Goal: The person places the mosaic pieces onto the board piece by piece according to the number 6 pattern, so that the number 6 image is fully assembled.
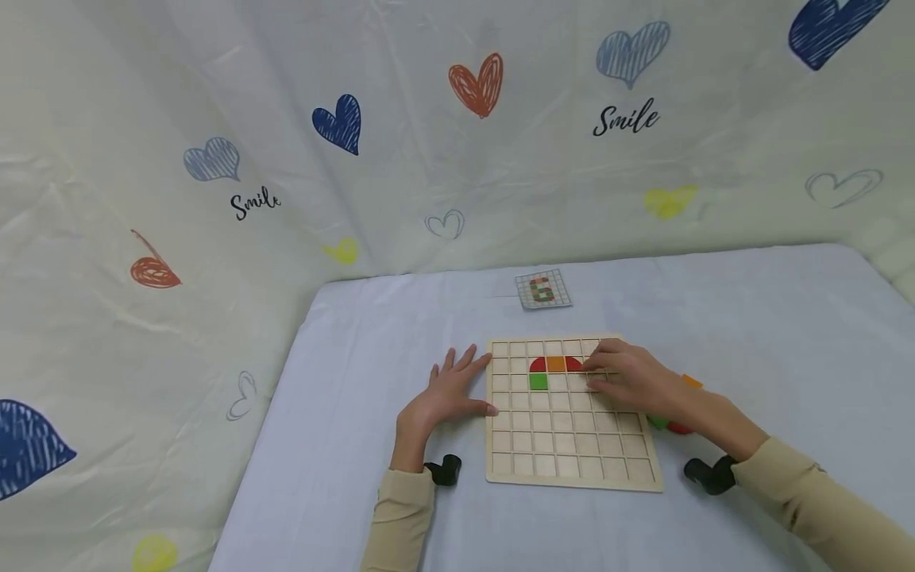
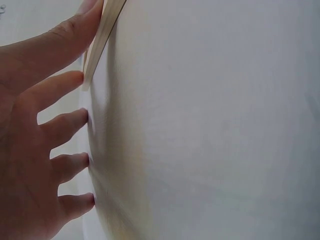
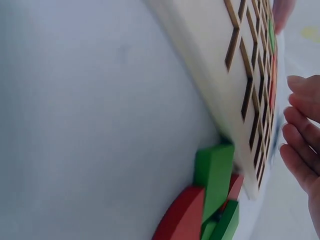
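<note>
A wooden grid board (image 1: 529, 469) lies on the white cloth. In its upper rows sit a red quarter-round piece (image 1: 538, 365), an orange square (image 1: 556, 364), a second red quarter-round piece (image 1: 573, 364) and a green square (image 1: 538, 382). My left hand (image 1: 445, 399) has its fingers spread, with thumb and index finger touching the board's left edge. Over the board's right side hovers my right hand (image 1: 629, 377), its fingertips beside the second red piece. The right wrist view shows these fingers (image 3: 300, 145) loosely extended, and nothing is visible in them.
Loose blocks lie by the board's right edge, partly behind the right forearm: a green block (image 3: 215, 172), a red curved block (image 3: 182, 215), an orange piece (image 1: 692, 381) and others. A small gridded card (image 1: 543, 302) with a coloured figure lies beyond the board.
</note>
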{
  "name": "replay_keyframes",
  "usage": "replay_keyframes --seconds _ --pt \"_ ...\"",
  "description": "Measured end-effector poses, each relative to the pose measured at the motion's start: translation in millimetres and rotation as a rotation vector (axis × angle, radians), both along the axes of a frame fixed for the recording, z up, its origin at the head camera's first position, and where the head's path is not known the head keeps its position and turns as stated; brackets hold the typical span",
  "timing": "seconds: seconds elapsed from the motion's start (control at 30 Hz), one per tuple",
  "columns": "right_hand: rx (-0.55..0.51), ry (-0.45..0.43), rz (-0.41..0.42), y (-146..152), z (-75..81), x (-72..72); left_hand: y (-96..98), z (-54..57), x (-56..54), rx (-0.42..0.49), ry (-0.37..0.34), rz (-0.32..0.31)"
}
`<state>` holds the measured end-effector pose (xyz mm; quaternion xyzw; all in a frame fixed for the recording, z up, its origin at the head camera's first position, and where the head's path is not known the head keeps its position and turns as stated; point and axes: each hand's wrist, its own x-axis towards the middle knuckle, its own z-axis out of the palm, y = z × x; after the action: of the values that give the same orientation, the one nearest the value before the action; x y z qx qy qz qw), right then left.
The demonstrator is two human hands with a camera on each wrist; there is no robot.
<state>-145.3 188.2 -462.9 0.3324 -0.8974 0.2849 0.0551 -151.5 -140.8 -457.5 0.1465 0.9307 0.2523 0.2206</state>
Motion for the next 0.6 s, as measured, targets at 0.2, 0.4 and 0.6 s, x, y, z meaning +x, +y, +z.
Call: replay_keyframes --seconds 0.2,0.4,0.6 --pt "0.037 -0.036 -0.038 13.0 4.6 8.2 -3.2 0.3 2.1 0.023 -0.001 0.0" --pt "0.042 -0.038 -0.053 25.3 3.4 14.8 -3.6 0.3 2.3 0.025 -0.002 0.0" --pt "0.044 0.01 -0.066 38.7 -0.2 20.5 -3.6 0.8 1.8 0.029 -0.005 -0.002"
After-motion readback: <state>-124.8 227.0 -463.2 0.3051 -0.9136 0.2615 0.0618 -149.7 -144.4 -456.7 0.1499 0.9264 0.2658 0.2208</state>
